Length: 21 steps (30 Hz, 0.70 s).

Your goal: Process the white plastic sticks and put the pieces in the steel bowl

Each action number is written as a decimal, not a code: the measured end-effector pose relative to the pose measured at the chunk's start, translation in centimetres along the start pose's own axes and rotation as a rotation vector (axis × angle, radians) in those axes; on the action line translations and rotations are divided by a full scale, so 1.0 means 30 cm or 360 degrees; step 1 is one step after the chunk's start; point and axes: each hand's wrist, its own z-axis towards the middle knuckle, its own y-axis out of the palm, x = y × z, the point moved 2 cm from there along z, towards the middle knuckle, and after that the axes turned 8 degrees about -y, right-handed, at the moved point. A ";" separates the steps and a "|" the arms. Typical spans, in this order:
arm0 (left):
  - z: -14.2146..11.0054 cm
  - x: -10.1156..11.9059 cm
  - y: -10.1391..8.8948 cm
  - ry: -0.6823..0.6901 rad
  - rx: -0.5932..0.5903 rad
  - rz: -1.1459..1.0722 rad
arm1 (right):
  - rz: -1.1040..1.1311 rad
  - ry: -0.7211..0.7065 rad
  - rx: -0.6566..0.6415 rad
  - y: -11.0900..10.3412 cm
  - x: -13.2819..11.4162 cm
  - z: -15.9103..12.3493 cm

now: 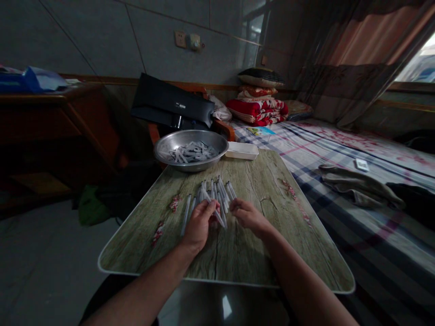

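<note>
A room with a bed (360, 244) under a checked sheet along the right side, folded red quilts (256, 108) piled at its far end and a crumpled cloth (356, 185) lying across it. Just beside the bed, a counter (238, 258) with a weathered-wood print top, directly below the camera. At the counter's far edge, a stainless steel bowl (222, 145), with a white plastic tray (242, 151) just to its right. Inside the bowl, a sizeable heap of slim plastic tubes (192, 152), the larger share left there. Near the counter's middle, a smaller batch of tubes (215, 194), already out of the bowl, loosely fanned and not yet in neat order. Directly over that batch, the left hand (200, 225), its fingers (210, 207) curved down onto the tubes, with one tube slanting out beneath them. Just beside it, the right hand (249, 216), fingers (236, 206) close together at the batch's edge. Whether either hand gripped a tube, impossible to tell.
</note>
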 end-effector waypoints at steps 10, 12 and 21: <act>-0.040 -0.041 0.025 -0.0561 -0.0858 0.0237 | 0.0287 -0.0030 0.0093 -0.011 0.002 0.007; -0.036 -0.040 0.021 -0.0620 -0.0909 0.0229 | 0.0279 0.0014 0.0058 -0.021 0.003 0.006; -0.031 -0.070 0.015 -0.0308 -0.0644 0.0288 | 0.0602 0.0120 0.0257 -0.050 -0.011 0.006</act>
